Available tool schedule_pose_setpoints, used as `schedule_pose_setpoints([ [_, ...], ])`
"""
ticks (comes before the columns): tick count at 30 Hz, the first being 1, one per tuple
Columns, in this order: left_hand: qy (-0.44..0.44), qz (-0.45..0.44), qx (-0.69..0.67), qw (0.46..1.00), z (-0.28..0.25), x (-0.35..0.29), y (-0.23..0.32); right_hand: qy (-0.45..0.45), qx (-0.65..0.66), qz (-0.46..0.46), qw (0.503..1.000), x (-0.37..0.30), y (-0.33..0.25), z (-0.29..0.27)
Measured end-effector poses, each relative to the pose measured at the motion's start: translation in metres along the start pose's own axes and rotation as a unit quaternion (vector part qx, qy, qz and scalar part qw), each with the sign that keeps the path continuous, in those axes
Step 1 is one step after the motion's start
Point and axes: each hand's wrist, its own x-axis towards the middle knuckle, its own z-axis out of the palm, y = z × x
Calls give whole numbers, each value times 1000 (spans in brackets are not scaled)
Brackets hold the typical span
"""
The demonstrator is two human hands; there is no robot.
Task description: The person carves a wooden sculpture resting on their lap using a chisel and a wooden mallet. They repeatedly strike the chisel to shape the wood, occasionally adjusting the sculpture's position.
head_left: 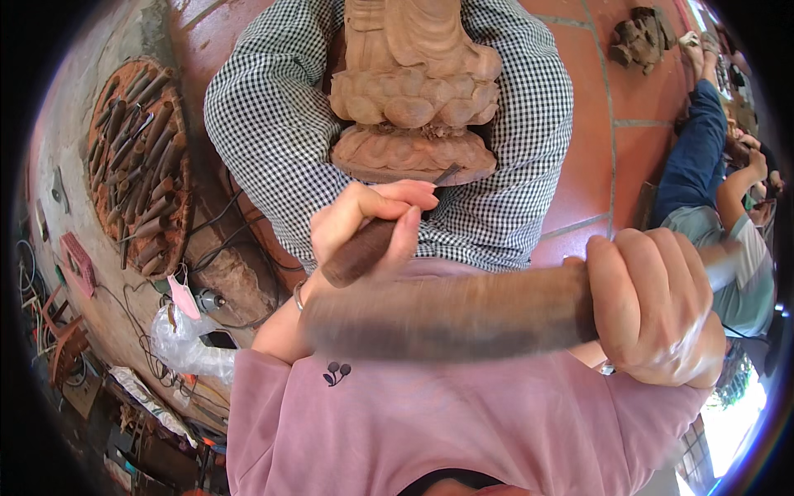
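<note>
Between my checkered-trousered legs rests a carved wooden statue, its lotus-petal base toward me. My left hand grips a chisel by its dark wooden handle. The chisel's narrow metal blade points up and right, close to the lower rim of the base; whether the edge touches the wood I cannot tell. In front of my chest, my right hand is wrapped round the handle end of a thick wooden mallet. The mallet is smeared by motion, and its head lies just below the chisel handle's butt.
At left, a round tray of wood chips holds several wooden-handled chisels. Nearby lie a pink mask, a plastic bag, a phone and black cables. A rough wood piece and a seated person are at right.
</note>
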Motion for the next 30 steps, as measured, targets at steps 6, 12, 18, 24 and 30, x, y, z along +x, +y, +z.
schedule_pose_setpoints([
  [6,6,62,22,998,5,-3,-9,34,-21,1,999,-7,-1,2],
  [12,8,103,39,994,8,-7,-14,6,3,23,1000,-9,-5,-4],
  [18,13,125,66,990,16,-8,-9,5,13,-8,1000,-16,0,-4],
  [24,18,169,94,981,21,-8,-11,2,23,-10,1000,-25,2,-2],
  [30,26,178,124,976,27,-6,-14,-8,22,-13,1000,-37,8,0],
])
